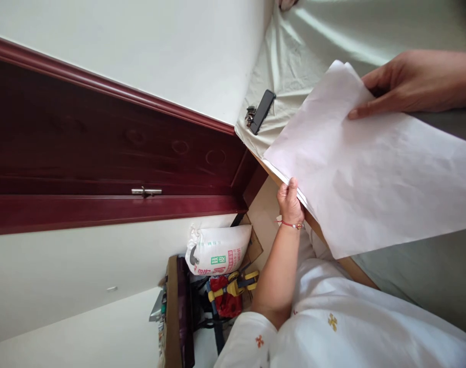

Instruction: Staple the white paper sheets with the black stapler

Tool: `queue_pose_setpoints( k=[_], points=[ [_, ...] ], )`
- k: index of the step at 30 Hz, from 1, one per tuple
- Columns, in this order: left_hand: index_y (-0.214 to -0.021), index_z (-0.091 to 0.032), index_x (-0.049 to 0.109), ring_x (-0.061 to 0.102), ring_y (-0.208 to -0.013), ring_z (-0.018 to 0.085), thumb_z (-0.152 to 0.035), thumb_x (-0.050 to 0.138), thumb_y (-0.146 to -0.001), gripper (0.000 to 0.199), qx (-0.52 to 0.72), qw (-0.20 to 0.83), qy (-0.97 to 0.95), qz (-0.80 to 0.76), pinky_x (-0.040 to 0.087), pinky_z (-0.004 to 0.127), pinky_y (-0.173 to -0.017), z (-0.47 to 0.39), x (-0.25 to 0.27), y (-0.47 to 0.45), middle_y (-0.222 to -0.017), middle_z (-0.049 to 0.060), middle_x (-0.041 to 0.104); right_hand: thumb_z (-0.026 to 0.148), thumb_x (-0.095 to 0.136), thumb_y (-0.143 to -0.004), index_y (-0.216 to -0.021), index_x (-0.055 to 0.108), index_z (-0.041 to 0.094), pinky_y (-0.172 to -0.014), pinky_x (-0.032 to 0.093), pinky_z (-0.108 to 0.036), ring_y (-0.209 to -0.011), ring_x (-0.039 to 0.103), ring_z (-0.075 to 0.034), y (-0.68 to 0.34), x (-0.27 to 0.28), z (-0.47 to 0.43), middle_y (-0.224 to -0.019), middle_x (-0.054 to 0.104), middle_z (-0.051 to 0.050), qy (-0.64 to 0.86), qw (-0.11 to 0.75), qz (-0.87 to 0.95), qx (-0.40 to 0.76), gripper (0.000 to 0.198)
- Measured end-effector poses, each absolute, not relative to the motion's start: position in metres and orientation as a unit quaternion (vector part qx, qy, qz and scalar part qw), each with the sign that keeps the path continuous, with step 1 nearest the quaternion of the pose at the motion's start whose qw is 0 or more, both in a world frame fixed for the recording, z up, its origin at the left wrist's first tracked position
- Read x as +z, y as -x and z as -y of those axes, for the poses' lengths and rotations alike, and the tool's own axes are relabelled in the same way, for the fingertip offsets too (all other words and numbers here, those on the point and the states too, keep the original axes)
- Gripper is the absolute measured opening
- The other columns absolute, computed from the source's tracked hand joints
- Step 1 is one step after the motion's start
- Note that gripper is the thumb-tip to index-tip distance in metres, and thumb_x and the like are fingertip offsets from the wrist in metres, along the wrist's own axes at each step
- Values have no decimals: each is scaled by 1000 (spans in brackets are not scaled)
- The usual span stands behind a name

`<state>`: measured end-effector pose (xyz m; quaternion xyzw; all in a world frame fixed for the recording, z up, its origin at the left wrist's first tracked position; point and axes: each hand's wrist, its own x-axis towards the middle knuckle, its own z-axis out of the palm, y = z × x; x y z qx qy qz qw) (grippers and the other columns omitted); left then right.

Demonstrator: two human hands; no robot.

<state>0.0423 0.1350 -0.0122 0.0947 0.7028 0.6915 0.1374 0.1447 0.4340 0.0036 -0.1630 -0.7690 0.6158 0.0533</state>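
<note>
Large sheets of white paper (386, 174) lie slanted over the edge of a surface covered in pale green cloth, their layered edges showing on the near left side. My left hand (290, 202), with a red string bracelet at the wrist, pinches that layered edge, thumb on top. From the right side of the view, my right hand (397, 87) grips the upper edge of the paper. Its thumb rests on the top face, while the other fingers are partly hidden at the edge.
A black phone-like object (263, 112) and a bunch of keys (250, 116) lie on the green cloth (305, 30). A dark red door (102, 138) appears sideways. A white printed sack (221, 248) stands near a yellow toy vehicle (235, 289).
</note>
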Motion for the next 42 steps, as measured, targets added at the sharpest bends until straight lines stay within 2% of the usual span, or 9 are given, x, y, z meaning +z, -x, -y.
queue_pose_setpoints(
  k=[3,6,8,13,18,25,32,37,42],
  points=[
    [-77,-18,70,64,-80,12,-49,90,-73,37,711,135,-83,-685,51,26,-87,-136,-12,-43,-78,-3,68,64,77,-66,-111,80,29,-86,49,-42,-85,66,-24,-143,12,-429,-94,74,-2,193,34,746,636,57],
    [-75,-19,70,68,-87,15,-43,84,-77,28,728,117,-66,-673,52,29,-93,-136,-12,-44,-79,-1,69,43,77,-76,-112,80,30,-83,49,-39,-79,64,-19,-142,26,-423,-91,74,1,253,7,723,643,39],
    [-75,-19,70,70,-94,17,-41,80,-78,24,726,112,-66,-675,52,31,-96,-137,-12,-44,-81,0,71,38,77,-83,-112,80,31,-83,48,-38,-74,62,-16,-143,32,-420,-87,73,3,288,3,738,611,30],
    [-86,-18,77,72,-95,19,-44,88,-73,31,712,141,-69,-685,52,32,-96,-138,-9,-45,-89,2,75,38,79,-89,-111,81,35,-81,45,-36,-68,60,-14,-143,28,-425,-85,75,4,287,13,777,560,22],
    [-82,-17,76,72,-89,17,-46,91,-70,34,722,136,-53,-676,53,31,-94,-138,-9,-45,-83,1,75,39,78,-89,-114,80,34,-75,44,-34,-67,61,-14,-141,20,-429,-84,75,3,284,24,793,538,26],
    [-95,-16,78,73,-116,24,-39,73,-85,26,748,120,-43,-651,52,37,-109,-135,-17,-40,-102,7,80,42,76,-87,-112,82,33,-82,45,-32,-73,62,-13,-139,23,-426,-90,76,7,278,33,785,553,27],
    [-93,-17,79,75,-108,22,-38,82,-81,25,729,125,-34,-672,54,33,-105,-136,-11,-40,-96,5,81,31,78,-91,-108,81,31,-85,45,-30,-76,62,-11,-141,28,-423,-93,77,8,272,21,752,600,18],
    [-96,-19,80,75,-114,23,-45,92,-73,36,721,138,-53,-676,54,34,-107,-135,-11,-39,-102,5,82,37,79,-91,-111,79,33,-80,42,-32,-71,58,-10,-143,21,-427,-80,71,8,288,70,802,519,20],
    [-92,-19,79,69,-131,26,-46,83,-85,28,699,121,-16,-704,52,38,-115,-137,-4,-44,-108,7,82,34,81,-87,-110,82,33,-84,45,-32,-68,58,-8,-139,18,-427,-79,72,9,285,79,777,555,23]
  ],
)
